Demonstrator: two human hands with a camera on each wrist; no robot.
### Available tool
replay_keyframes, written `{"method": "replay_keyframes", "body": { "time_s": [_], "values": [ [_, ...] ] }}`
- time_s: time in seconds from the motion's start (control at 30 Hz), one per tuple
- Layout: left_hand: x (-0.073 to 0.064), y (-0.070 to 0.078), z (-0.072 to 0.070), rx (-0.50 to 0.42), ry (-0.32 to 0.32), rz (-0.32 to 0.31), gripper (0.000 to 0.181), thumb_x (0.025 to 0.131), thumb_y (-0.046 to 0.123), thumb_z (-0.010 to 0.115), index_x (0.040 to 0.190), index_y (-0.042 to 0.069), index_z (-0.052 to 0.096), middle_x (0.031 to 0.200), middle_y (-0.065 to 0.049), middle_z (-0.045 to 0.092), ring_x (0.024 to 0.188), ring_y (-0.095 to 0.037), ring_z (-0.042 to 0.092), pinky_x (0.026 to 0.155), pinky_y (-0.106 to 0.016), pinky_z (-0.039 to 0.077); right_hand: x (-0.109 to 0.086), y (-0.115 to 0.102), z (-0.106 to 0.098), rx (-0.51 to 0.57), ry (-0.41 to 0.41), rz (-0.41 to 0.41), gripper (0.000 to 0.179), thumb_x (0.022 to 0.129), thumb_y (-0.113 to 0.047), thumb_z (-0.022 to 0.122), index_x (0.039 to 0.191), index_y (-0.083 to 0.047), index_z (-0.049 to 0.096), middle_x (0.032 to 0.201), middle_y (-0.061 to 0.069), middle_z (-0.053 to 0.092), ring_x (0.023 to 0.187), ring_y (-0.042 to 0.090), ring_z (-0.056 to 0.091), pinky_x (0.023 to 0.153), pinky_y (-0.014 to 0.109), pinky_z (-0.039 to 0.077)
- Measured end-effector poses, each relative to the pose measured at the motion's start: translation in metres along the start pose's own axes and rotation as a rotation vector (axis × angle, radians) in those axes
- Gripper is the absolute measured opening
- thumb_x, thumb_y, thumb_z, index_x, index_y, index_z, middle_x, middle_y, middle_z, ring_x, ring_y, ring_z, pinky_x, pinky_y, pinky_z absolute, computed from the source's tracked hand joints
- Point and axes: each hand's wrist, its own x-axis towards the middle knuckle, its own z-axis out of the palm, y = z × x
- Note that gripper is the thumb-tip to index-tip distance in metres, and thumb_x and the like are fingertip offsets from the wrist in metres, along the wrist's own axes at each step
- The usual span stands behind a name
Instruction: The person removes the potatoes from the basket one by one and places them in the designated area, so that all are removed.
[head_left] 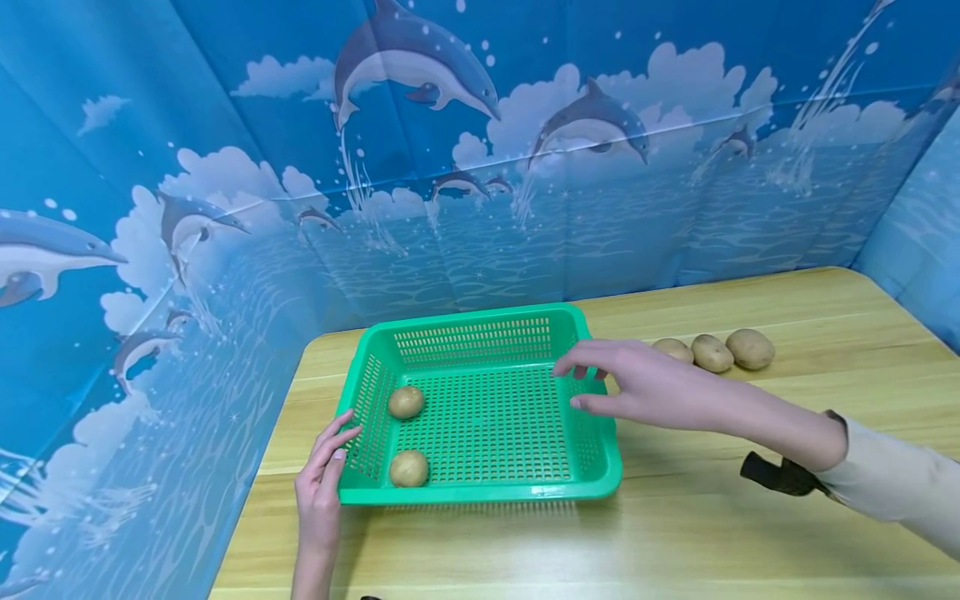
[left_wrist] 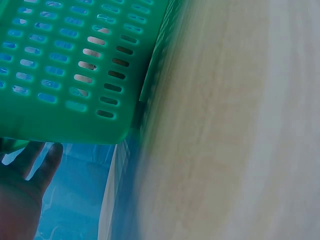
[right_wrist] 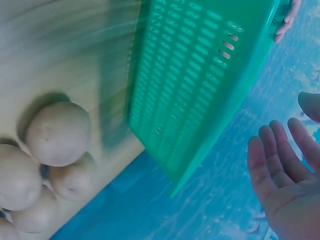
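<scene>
A green plastic basket [head_left: 480, 493] with slotted sides stands on the table, holding one potato [head_left: 406, 402] at its left side and another potato [head_left: 409, 469] in the near left corner. My left hand [head_left: 318, 492] touches the basket's left rim, its fingertips reaching over the edge. In the left wrist view, two fingers [left_wrist: 49, 167] extend nearly straight up to the rim. Over the basket's right side hovers my right hand [head_left: 637, 383], thumb and fingers apart and slightly bent. Nothing lies in its palm in the right wrist view.
Several potatoes [right_wrist: 59, 134] lie grouped on the wooden table [head_left: 750, 483] to the right of the basket, partly behind my right hand in the head view. A blue curtain [head_left: 465, 242] printed with dolphins hangs behind and beside the table.
</scene>
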Motion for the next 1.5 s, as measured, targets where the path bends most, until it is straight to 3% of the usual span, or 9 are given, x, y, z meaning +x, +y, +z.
{"method": "replay_keyframes", "body": {
  "time_s": [0.27,0.57,0.93,1.23,1.5],
  "values": [
    [0.000,0.001,0.001,-0.003,-0.006,0.020,0.031,0.101,-0.006,0.039,0.118,-0.009,0.065,0.139,-0.019,0.052,0.137,-0.028,0.040,0.110,-0.026,0.031,0.024,-0.007,0.002,-0.088,-0.115,-0.044,0.037,0.095,-0.030,0.067,0.131,-0.023,0.060,0.131,-0.008,0.057,0.117,0.016,0.057,0.092,0.040,0.050],
    [0.000,0.001,0.000,0.009,-0.009,0.012,0.031,0.101,-0.005,0.039,0.119,-0.009,0.064,0.140,-0.019,0.052,0.138,-0.026,0.040,0.110,-0.026,0.031,0.056,-0.015,-0.004,-0.061,-0.232,-0.089,0.041,0.094,-0.027,0.068,0.133,-0.018,0.059,0.130,-0.008,0.058,0.112,0.012,0.056,0.089,0.035,0.050],
    [0.000,0.002,0.000,0.008,-0.009,0.017,0.031,0.101,-0.006,0.039,0.119,-0.010,0.064,0.140,-0.020,0.052,0.138,-0.026,0.040,0.110,-0.026,0.031,0.098,-0.028,-0.015,-0.043,-0.378,-0.019,0.053,0.094,-0.030,0.069,0.141,-0.015,0.051,0.142,0.000,0.052,0.121,0.018,0.053,0.096,0.037,0.047],
    [0.000,0.000,-0.001,0.023,-0.008,0.007,0.031,0.101,-0.004,0.039,0.119,-0.008,0.065,0.140,-0.018,0.052,0.138,-0.026,0.040,0.110,-0.026,0.031,0.130,-0.033,-0.018,0.042,-0.369,-0.005,0.050,0.097,-0.030,0.064,0.143,-0.017,0.049,0.141,-0.002,0.051,0.122,0.017,0.052,0.097,0.037,0.046],
    [0.001,-0.001,-0.001,-0.010,-0.005,0.014,0.030,0.100,-0.005,0.041,0.118,-0.009,0.065,0.139,-0.017,0.054,0.137,-0.028,0.040,0.111,-0.028,0.030,0.157,-0.033,-0.003,0.116,-0.321,-0.030,0.044,0.097,-0.028,0.063,0.138,-0.016,0.054,0.135,-0.002,0.055,0.112,0.011,0.056,0.091,0.031,0.048]
  ]
}}
